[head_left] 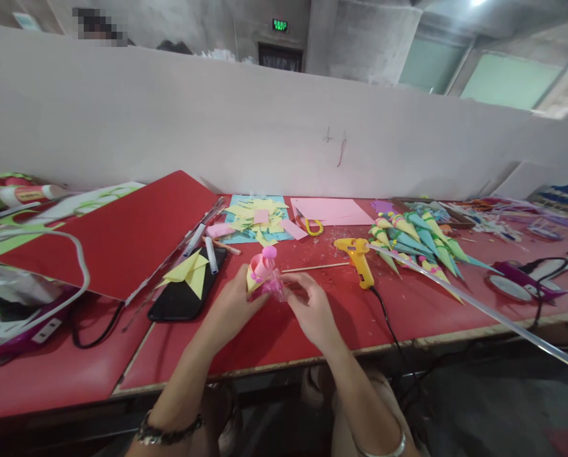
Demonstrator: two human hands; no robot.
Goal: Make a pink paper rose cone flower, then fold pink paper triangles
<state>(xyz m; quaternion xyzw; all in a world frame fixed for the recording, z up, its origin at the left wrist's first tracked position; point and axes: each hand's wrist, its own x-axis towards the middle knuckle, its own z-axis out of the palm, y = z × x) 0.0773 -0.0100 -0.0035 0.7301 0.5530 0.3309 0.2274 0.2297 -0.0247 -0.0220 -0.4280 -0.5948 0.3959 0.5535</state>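
My left hand (238,298) is closed round a small yellow and pink paper cone (257,273), whose open end faces up with a pink pompom (269,252) at its rim. Close beside it on the right, my right hand (311,304) pinches a small clear plastic bag (278,289) with pink bits in it. The bag touches the cone's side. A yellow glue gun (360,260) lies to the right of my hands, and a thin wooden stick (317,267) lies just beyond them.
On the left are a black phone (179,299) under folded yellow paper (188,273), markers (211,255) and a red board (122,235). Yellow paper pieces (250,216) and a pink sheet (334,211) lie behind. Finished-looking cones (421,238) are piled right; a long glue stick (483,308) crosses the edge.
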